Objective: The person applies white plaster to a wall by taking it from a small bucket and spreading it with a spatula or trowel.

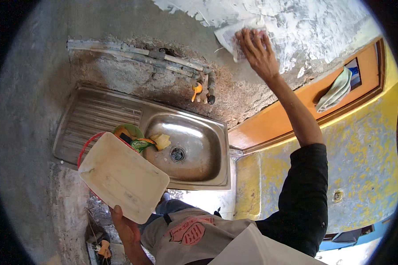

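Note:
My left hand (124, 227) grips the near edge of a pale rectangular plastic tub (124, 176), tilted in front of the sink's left side. Its fingers are mostly hidden under the tub. High on the wall, my right hand (259, 55) lies over a thin white sheet with reddish print (229, 39), pressing it to the surface with fingers slightly apart. Whether the sheet is cloth, paper or plastic I cannot tell. Patchy white coating (314, 33) covers the wall beside that hand.
Below stands a steel sink (199, 145) with a ribbed drainboard (101, 110). A green bowl (130, 130), a yellowish crumpled piece (161, 141) and a red rim (86, 148) show behind the tub. Pipes with a yellow-handled tap (196, 90) run along the wall. A cloth (336, 92) hangs on an orange door (287, 117).

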Available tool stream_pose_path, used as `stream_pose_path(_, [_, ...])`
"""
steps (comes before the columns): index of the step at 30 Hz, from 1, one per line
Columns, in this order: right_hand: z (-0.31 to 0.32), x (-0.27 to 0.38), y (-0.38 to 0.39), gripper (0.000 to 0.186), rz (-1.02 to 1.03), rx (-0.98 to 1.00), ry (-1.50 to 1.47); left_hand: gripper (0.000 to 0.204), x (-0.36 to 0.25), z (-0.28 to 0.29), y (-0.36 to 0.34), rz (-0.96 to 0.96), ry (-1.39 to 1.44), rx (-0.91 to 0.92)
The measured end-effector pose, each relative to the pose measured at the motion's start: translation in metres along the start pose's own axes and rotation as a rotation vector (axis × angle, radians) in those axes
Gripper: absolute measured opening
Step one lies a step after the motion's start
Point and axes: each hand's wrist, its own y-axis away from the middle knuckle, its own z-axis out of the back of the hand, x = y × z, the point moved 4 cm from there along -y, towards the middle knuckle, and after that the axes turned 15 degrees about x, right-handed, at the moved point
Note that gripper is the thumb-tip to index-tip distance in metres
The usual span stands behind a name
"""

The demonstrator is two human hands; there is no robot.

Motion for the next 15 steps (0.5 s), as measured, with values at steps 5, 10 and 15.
stream_pose_path(5, [0.024,-0.012,0.045,0.055,-0.146,0.048,-0.384,0.086,0.001,-0.001,0.003,-0.022,0.003,0.058])
stream_pose_path(10, [0.072,-0.068,0.006,0.049,-0.719,-0.159,-0.602,0.08,-0.01,0.008,-0.001,-0.049,0.095,0.115])
stream_pose_path(15, [0.047,-0.029,-0.07,0.045,-1.018,-0.114,-0.516,0.075,-0.046,0.022,-0.002,-0.007,0.156,0.153])
